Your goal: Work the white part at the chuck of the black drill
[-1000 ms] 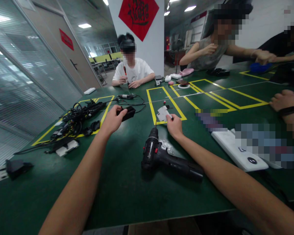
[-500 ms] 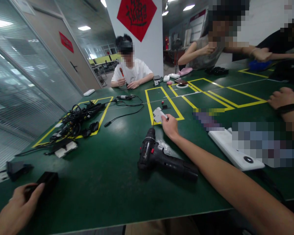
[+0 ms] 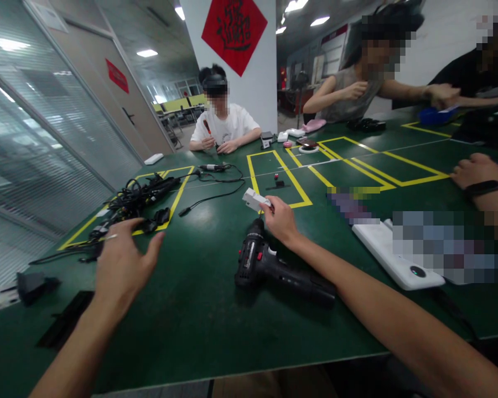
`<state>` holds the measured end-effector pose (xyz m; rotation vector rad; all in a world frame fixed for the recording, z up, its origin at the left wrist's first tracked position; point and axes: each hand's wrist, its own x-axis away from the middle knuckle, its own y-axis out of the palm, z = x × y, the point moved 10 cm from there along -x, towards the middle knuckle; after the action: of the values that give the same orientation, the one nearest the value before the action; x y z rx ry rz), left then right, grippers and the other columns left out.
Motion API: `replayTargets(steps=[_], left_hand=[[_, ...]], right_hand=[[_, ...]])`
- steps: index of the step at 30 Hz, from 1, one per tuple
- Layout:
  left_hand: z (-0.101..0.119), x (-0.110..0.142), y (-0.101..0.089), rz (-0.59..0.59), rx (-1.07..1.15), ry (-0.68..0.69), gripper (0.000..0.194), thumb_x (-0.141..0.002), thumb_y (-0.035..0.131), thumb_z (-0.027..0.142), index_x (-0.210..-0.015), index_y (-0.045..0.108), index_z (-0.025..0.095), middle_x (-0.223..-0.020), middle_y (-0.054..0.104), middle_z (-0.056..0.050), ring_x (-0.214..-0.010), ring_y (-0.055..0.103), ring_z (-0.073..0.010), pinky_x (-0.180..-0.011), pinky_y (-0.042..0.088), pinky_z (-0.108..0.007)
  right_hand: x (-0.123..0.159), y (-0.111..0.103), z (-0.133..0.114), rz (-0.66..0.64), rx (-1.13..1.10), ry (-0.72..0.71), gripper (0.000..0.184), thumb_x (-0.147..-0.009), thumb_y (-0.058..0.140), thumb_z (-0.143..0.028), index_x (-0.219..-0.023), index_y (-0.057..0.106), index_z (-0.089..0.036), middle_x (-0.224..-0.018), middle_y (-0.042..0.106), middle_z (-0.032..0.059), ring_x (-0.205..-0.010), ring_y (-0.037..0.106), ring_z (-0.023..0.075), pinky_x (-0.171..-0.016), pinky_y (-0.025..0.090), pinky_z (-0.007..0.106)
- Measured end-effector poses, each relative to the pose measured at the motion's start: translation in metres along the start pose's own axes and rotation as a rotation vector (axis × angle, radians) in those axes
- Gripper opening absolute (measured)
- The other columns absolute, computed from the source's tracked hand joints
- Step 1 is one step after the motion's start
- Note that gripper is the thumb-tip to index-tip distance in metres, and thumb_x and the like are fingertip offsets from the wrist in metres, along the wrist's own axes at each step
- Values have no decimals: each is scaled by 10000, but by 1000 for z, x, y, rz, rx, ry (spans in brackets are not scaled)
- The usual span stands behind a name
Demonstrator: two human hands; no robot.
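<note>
My right hand [image 3: 280, 220] pinches a small white plastic piece [image 3: 254, 199], boxy in shape, above the table. Just below it a black cordless drill [image 3: 253, 260] lies on its side, its handle towards my right forearm. My left hand [image 3: 122, 265] is open, thumb apart from the fingers, over the table at the left. Its fingertips are close to a pile of black cables [image 3: 139, 199], though I cannot tell whether they touch anything. Behind my left wrist lies a black plastic casing [image 3: 68, 320], partly hidden by the arm.
A dark adapter [image 3: 33, 287] lies at the far left. Yellow tape [image 3: 307, 200] marks rectangles on the green table. A white device [image 3: 394, 254] lies right of my right forearm. A person opposite holds a screwdriver [image 3: 207, 127]; another person's hand [image 3: 479, 174] rests at right.
My left hand has let go of the black casing and moved up and right, towards the cables. My right hand has turned the white piece and shifted it slightly left.
</note>
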<state>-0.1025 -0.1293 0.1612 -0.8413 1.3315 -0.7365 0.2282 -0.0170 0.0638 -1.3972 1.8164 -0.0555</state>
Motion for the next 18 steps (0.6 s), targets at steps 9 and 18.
replayTargets(steps=[9,18], left_hand=[[243,-41,98,-352,-3,765,273,-808,536,165,-1069,615,185,-1093,670,-145,-1089,620,-304,-951,459,-415],[105,-66,82,-348,77,298,249,-713,699,441,-794,615,221,-720,674,-88,-734,660,-309,-703,505,-392]], right_hand=[[19,20,-50,-144,97,-282,251,-980,412,-260,-1066,615,-140,-996,653,131,-948,597,252,-838,428,318],[11,18,-8,-95,28,32,293,-1006,340,-284,-1132,587,-188,-1004,700,83,-902,655,227,-797,431,299]])
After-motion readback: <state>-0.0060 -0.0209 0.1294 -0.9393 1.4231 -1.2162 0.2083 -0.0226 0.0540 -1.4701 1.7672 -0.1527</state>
